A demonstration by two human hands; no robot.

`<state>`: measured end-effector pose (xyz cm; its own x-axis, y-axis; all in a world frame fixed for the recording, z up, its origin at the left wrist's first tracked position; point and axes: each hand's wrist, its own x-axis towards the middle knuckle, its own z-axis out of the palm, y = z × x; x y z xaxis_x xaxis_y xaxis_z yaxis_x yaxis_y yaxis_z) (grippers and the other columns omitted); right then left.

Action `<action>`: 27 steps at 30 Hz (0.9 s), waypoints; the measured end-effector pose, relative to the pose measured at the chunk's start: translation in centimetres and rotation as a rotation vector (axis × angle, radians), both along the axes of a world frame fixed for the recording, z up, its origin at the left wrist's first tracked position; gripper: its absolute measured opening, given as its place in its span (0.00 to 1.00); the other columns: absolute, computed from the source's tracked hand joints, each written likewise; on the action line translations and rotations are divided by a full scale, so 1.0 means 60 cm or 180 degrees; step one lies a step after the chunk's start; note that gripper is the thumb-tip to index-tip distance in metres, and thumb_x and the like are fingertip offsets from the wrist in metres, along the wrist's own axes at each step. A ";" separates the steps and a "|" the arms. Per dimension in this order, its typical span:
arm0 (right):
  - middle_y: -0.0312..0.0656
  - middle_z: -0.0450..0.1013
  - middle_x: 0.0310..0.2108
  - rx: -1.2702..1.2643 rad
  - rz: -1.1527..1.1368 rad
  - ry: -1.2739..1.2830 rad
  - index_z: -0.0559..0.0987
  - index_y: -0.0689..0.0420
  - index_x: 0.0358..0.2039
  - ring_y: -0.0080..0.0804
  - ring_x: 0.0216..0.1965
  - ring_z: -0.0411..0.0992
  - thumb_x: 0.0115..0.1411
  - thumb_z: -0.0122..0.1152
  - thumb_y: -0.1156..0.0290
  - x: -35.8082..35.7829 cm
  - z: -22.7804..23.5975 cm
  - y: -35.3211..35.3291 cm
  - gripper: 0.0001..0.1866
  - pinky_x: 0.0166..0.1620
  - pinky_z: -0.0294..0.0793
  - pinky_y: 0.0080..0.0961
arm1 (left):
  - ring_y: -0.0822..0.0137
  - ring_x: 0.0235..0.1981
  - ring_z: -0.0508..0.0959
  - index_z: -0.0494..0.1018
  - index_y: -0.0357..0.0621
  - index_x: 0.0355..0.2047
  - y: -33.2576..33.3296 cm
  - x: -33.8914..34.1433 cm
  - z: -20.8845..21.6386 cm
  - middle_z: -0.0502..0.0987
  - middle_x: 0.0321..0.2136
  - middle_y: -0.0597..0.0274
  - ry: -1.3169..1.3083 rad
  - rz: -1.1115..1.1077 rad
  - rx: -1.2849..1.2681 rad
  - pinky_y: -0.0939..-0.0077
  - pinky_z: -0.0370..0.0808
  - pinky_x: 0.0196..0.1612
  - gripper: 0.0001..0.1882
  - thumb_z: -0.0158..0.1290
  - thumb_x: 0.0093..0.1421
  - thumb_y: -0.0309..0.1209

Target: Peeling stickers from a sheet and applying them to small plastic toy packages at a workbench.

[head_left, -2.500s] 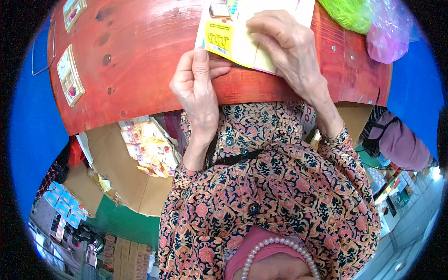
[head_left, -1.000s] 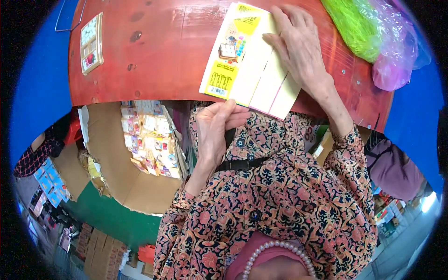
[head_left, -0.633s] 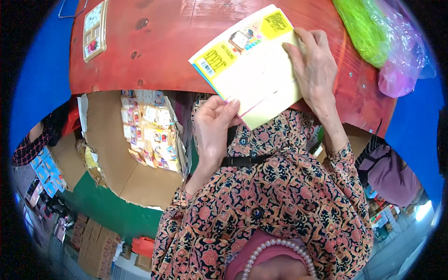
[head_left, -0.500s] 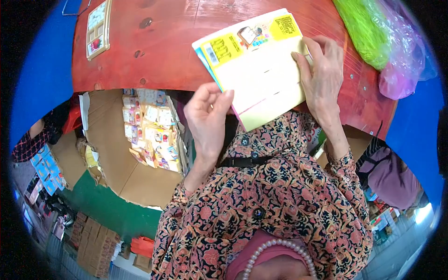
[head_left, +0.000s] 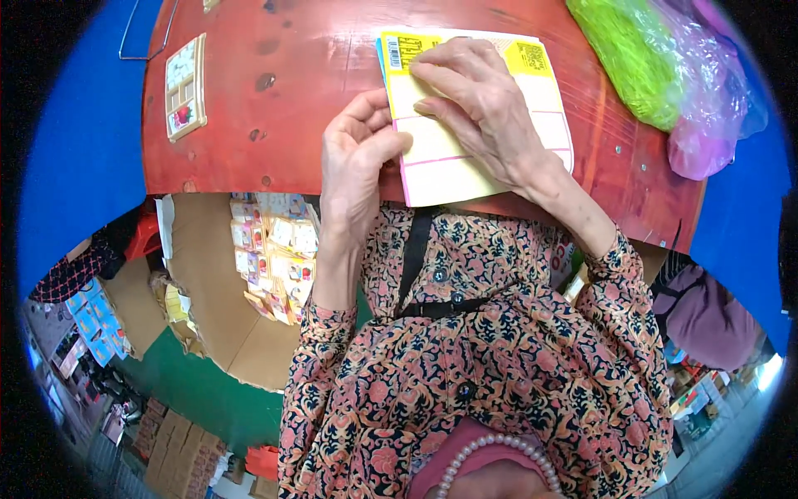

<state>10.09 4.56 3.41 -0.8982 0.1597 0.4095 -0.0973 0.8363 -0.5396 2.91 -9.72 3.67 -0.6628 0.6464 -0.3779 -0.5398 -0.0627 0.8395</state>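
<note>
A thin stack of printed paper or card sheets [head_left: 440, 172], pale yellow with pink lines and a bright yellow band along its far edge, lies at the near edge of the red table [head_left: 312, 91]. A blue layer peeks out at its far left corner. My left hand [head_left: 353, 154] grips the stack's left edge, thumb on top and the other fingers curled at the side. Over the sheet's middle and far part lies my right hand [head_left: 495, 116], its fingers stretched across the surface and thumb apart, covering part of the print.
A small light frame with picture pieces [head_left: 184, 87] lies at the table's far left. Green strands in a plastic bag [head_left: 636, 71] sit at the far right. Below left, a cardboard box [head_left: 195, 258] holds several small printed packs [head_left: 278, 241]. Other people's sleeves show at both sides.
The stack has turned straighter and now rests lower on the table. My right hand has moved from its right edge onto its top; my left hand still holds the left edge.
</note>
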 end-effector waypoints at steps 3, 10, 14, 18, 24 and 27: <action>0.44 0.71 0.38 -0.0130 -0.0041 -0.0005 0.75 0.62 0.38 0.43 0.42 0.67 0.47 0.62 0.74 -0.001 -0.009 -0.002 0.16 0.46 0.66 0.33 | 0.78 0.24 0.74 0.70 0.32 0.37 0.013 -0.016 -0.007 0.76 0.27 0.61 -0.0332 0.0135 0.0187 0.88 0.72 0.29 0.11 0.50 0.52 0.22; 0.44 0.71 0.38 -0.0315 -0.0378 0.0375 0.75 0.61 0.39 0.41 0.40 0.69 0.47 0.61 0.76 -0.016 0.007 -0.001 0.16 0.43 0.69 0.31 | 0.80 0.25 0.73 0.72 0.33 0.32 0.027 -0.021 -0.004 0.75 0.25 0.64 0.0519 -0.0001 -0.0038 0.88 0.71 0.30 0.06 0.49 0.55 0.24; 0.44 0.72 0.37 -0.0190 -0.0428 0.0473 0.75 0.60 0.40 0.39 0.39 0.70 0.47 0.61 0.77 -0.012 0.014 0.003 0.16 0.41 0.69 0.30 | 0.82 0.24 0.71 0.73 0.34 0.32 0.034 -0.004 0.006 0.74 0.23 0.69 0.0633 -0.0056 0.0042 0.90 0.67 0.28 0.06 0.51 0.54 0.23; 0.43 0.72 0.34 -0.0388 -0.0248 0.0415 0.76 0.60 0.37 0.39 0.35 0.71 0.47 0.61 0.78 -0.005 0.023 0.001 0.14 0.37 0.70 0.28 | 0.83 0.23 0.68 0.74 0.33 0.32 0.031 0.005 0.011 0.73 0.23 0.70 0.0809 0.0029 -0.0048 0.89 0.65 0.27 0.07 0.51 0.53 0.22; 0.41 0.69 0.25 -0.0569 -0.0155 0.0497 0.75 0.61 0.26 0.40 0.30 0.69 0.44 0.59 0.77 0.008 0.042 -0.001 0.06 0.32 0.68 0.31 | 0.81 0.23 0.68 0.73 0.30 0.29 0.028 0.008 0.020 0.72 0.22 0.69 0.1458 -0.0123 -0.0199 0.87 0.65 0.26 0.05 0.51 0.50 0.19; 0.41 0.69 0.24 -0.0588 -0.0084 0.0412 0.74 0.61 0.24 0.40 0.30 0.69 0.44 0.59 0.77 0.012 0.048 0.005 0.05 0.32 0.68 0.31 | 0.78 0.23 0.69 0.72 0.28 0.28 0.031 0.005 0.016 0.72 0.21 0.65 0.1918 -0.0141 0.0007 0.86 0.66 0.26 0.05 0.51 0.49 0.18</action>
